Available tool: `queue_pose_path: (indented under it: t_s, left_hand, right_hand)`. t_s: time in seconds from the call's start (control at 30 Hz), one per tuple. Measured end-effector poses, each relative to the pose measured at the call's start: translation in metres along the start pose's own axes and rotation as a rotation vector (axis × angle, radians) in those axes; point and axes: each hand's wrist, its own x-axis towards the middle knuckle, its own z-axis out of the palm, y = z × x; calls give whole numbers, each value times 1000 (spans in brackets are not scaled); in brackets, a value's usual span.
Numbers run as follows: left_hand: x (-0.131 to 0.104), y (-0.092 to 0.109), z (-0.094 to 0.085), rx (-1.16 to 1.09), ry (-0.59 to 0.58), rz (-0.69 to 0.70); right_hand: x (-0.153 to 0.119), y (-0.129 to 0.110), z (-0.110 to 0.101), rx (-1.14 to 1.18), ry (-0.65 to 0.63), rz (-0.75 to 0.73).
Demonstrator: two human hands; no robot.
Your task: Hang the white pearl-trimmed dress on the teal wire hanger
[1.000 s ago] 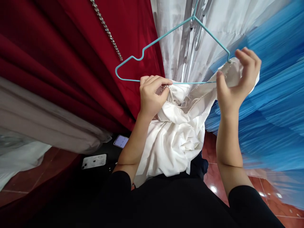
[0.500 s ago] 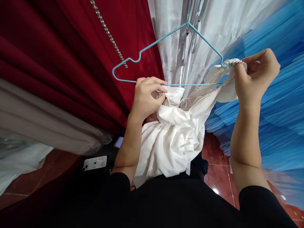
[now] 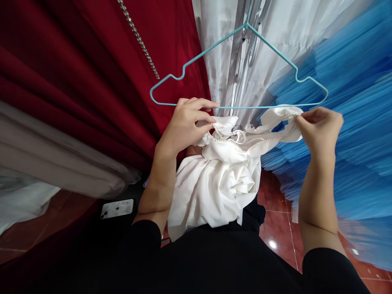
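Observation:
A white satin dress (image 3: 211,192) with pearl trim and a fabric rose hangs between my hands, its lower part against my body. My left hand (image 3: 191,120) pinches the pearl-edged strap at the left, its upper fingers close to the bottom bar of a light blue hanger (image 3: 239,107). At the right, my right hand (image 3: 320,126) grips the end of the other strap between thumb and fingers, just below the hanger's right corner. Both hanger shoulders show bare, with the strap outside them.
Red curtain-like fabric (image 3: 107,61) fills the left, with a beaded strand (image 3: 139,38) before it. Blue tulle (image 3: 352,134) stands at the right. A phone (image 3: 118,208) lies on a black surface at lower left.
The right strap has come off the hanger's right shoulder. My right hand has moved down and slightly left with it. My left hand keeps its hold on the left strap.

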Motion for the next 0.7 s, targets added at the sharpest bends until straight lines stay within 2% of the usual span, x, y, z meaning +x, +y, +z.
queue_pose_path:
  t_s: [0.07,0.13,0.17,0.27,0.33,0.43,0.53,0.6,0.7]
  left_hand:
    - [1,-2,1,18,19,-6]
    - [2,-3,2,28,41,-12]
    - [2,-3,2,29,47,-12]
    - [2,-1,3,21,45,2]
    - [1,2,4,19,31,13]
    - [2,6,7,37,23,15]
    - [-1,6,14,76,89,31]
    - [-11,5,21,94,206,84]
    - [-38,0,30,65,447,187]
  right_hand:
    - [-20,-7,-3,-31,-212,-82]
    - [-34,-18,-2,-4,-392,-280]
    - [-39,-25,0,25,-437,-408]
    - [-38,-48,17,86,-400,-747]
    - [-31,-60,35,101,-351,-846]
    - [-23,-68,68,154,-333,-848]
    - [-29,-68,92,203,-279,-793]
    - [-36,-65,97,214,-207,-749]
    - [-43,-62,92,234,-158,-708]
